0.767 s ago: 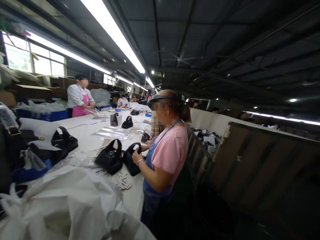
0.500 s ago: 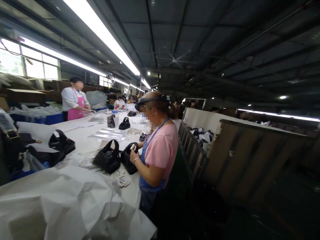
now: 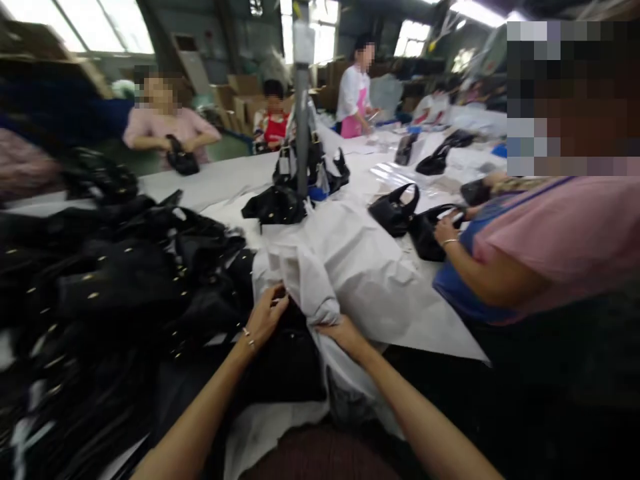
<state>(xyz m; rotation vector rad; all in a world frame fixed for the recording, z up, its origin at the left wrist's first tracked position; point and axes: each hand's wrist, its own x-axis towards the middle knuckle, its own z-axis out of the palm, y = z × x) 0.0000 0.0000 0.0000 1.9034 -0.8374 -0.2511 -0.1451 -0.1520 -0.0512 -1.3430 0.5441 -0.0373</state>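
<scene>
The left hand point(image 3: 265, 317) curls its fingers into the edge of a soft black leather handbag point(image 3: 280, 360) lying flat on the long white work table point(image 3: 215, 180) right before the person, while the right hand point(image 3: 345, 333) pinches a bunched fold of crumpled white tissue paper point(image 3: 350, 267) just above that bag; the one hand seems to steady the bag as the other gathers the paper against it. One heap of black bags with small brass studs point(image 3: 115, 287) is piled to the left, within easy reach (too blurred to count singly). To the right a co-worker in a pink shirt and blue apron point(image 3: 550, 233) grips one of two black bags point(image 3: 395, 210) set side by side. Three more people work across the table
</scene>
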